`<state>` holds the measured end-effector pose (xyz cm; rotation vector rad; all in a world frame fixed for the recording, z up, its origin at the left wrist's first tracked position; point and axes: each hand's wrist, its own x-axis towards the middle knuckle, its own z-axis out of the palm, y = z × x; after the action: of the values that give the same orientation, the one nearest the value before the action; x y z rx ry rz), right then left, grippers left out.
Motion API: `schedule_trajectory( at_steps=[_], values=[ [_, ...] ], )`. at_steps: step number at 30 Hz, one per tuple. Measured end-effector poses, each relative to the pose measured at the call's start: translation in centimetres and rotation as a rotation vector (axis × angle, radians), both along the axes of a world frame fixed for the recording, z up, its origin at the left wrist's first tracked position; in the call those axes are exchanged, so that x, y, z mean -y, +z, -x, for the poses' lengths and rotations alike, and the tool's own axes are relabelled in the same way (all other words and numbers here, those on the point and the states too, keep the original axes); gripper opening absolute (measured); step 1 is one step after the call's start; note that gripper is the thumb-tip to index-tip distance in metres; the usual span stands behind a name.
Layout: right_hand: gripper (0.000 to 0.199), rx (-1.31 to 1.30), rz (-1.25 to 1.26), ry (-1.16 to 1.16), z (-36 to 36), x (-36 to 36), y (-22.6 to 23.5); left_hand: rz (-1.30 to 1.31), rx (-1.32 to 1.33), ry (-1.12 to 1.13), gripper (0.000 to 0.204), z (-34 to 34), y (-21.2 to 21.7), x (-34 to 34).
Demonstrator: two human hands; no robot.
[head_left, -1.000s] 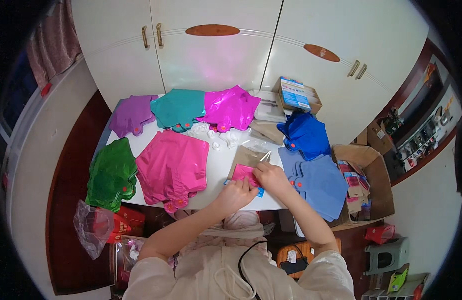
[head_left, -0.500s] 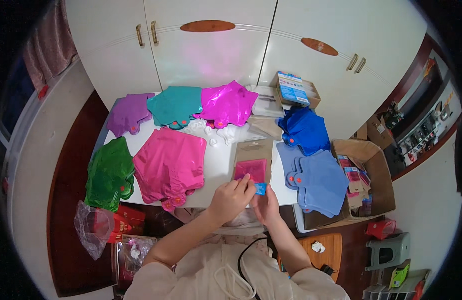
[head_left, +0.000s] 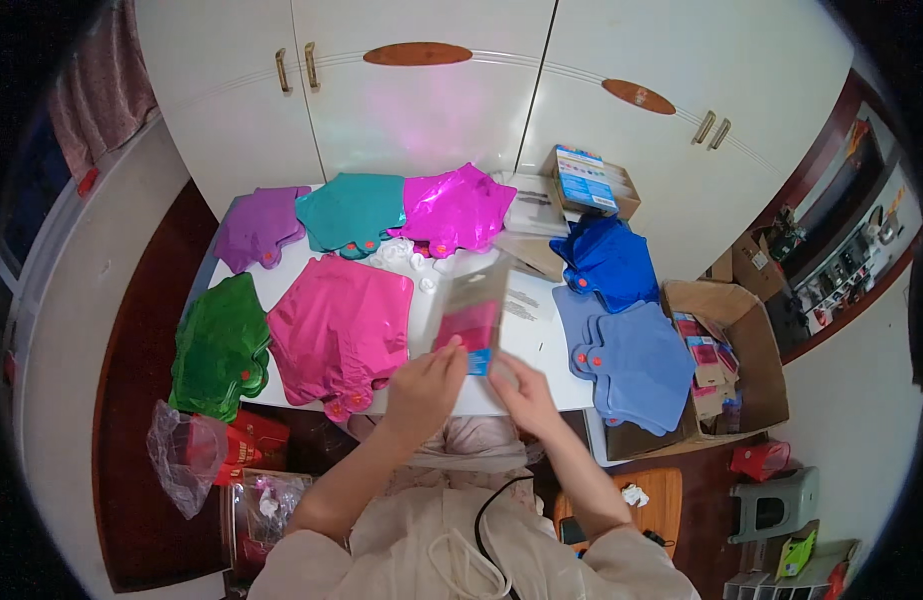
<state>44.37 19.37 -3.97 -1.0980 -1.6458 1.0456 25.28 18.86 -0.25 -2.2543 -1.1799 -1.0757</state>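
Observation:
My left hand [head_left: 422, 388] is closed on the left edge of a flat packet [head_left: 469, 318] with a clear upper part, a pink foil piece inside and a blue strip at its bottom. My right hand [head_left: 525, 397] has its fingertips pinched at the packet's lower right corner. The packet is tilted above the white table [head_left: 543, 349], partly covering a printed sheet [head_left: 525, 304]. To the left of it lies a pile of pink foil pieces [head_left: 342, 318]; to the right, a pile of pale blue ones [head_left: 637, 360].
Purple [head_left: 254, 228], teal [head_left: 352, 212], magenta [head_left: 460, 208], green [head_left: 220, 340] and dark blue [head_left: 614, 262] foil piles edge the table. White crumpled bits [head_left: 414, 262] lie mid-table. A cardboard box [head_left: 757, 340] of packets stands right. Behind are white cabinets [head_left: 412, 110].
The packet has been lifted off the table and tilted, its top swung left, uncovering more of the printed sheet. My left hand has shifted left; the right stays near the corner.

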Motion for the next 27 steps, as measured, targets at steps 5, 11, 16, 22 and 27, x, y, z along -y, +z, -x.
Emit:
schedule_trajectory(
  at_steps=[5,11,16,22,27],
  values=[
    [0.030,0.505,-0.430,-0.143,-0.8,-9.0,2.8,0.023,0.109,0.096,0.032,4.3,1.9,2.7],
    [0.024,1.033,-0.582,-0.173,5.5,-15.8,1.3,0.119,0.155,0.218,0.037,6.2,1.3,5.4],
    [0.012,1.067,-0.710,-0.232,6.9,-17.5,-1.1,0.094,0.104,0.157,0.031,6.0,0.8,5.5],
    [0.026,0.769,-0.641,-0.192,4.5,-16.1,0.8,0.034,-0.012,0.061,0.022,4.0,1.3,4.0],
    [0.070,-0.506,0.071,0.252,4.0,-5.3,1.0,0.026,-0.005,0.088,0.024,3.0,0.8,2.9]
  ],
)
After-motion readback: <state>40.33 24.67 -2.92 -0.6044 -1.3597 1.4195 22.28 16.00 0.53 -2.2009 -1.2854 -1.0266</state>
